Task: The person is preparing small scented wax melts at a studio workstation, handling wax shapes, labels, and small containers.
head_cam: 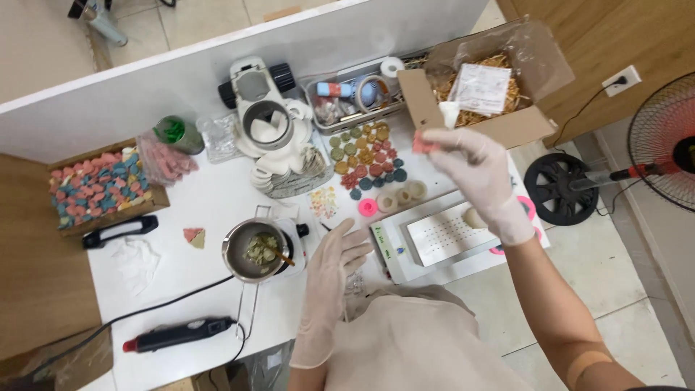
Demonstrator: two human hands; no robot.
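My right hand (474, 170), in a thin white glove, is raised above the table and pinches a small pink-red piece (422, 143) between its fingertips. It hovers near the front flap of an open cardboard box (507, 127) filled with straw. My left hand (331, 264), also gloved, rests with fingers spread on the white table (210, 203), holding nothing, right beside a small metal melting pot (255, 252) with greenish contents. Several round wax seals (365, 159) in green, gold and red lie in rows just left of my right hand.
A white scale with a perforated plate (441, 235) sits under my right arm. A black heat gun (177, 334) lies at the near left. A box of pink and blue pieces (98, 190) stands at left, a floor fan (662, 141) at right.
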